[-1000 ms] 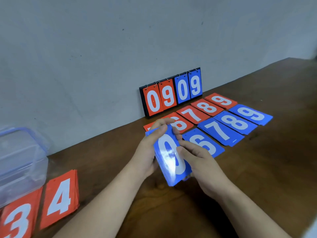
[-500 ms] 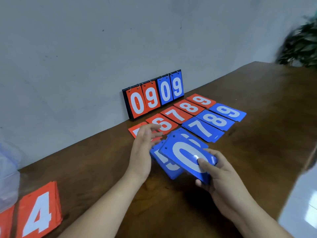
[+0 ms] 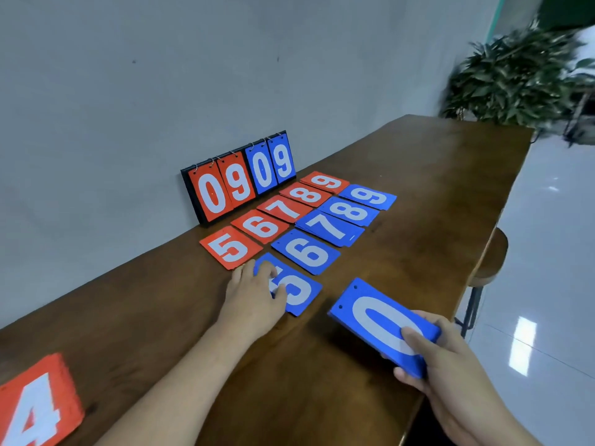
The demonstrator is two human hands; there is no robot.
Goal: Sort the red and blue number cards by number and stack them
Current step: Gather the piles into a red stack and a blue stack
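My right hand point(image 3: 450, 365) grips a stack of blue cards with a 0 on top point(image 3: 380, 320), held just above the table near its right edge. My left hand point(image 3: 254, 294) rests palm down on the blue 5 pile point(image 3: 299, 292). Behind it lie two rows on the table: red 5 point(image 3: 230, 247), red 6 point(image 3: 260, 226), red 7 point(image 3: 285, 207), red 8 point(image 3: 306, 194), red 9 point(image 3: 325, 181), and blue 6 point(image 3: 307, 251), blue 7 point(image 3: 330, 226), blue 8 point(image 3: 349, 211), blue 9 point(image 3: 368, 197). A red 4 pile point(image 3: 35, 410) lies at the near left.
A black scoreboard stand point(image 3: 240, 180) showing 09 09 leans against the grey wall. The wooden table point(image 3: 418, 175) ends on the right, where a round stool point(image 3: 489, 262) stands below. A potted plant point(image 3: 515, 78) stands beyond the far end.
My right hand has carried the blue 0 stack to the right, away from my left hand. My left hand has laid the blue 5 pile down and stays on it. The view has swung right.
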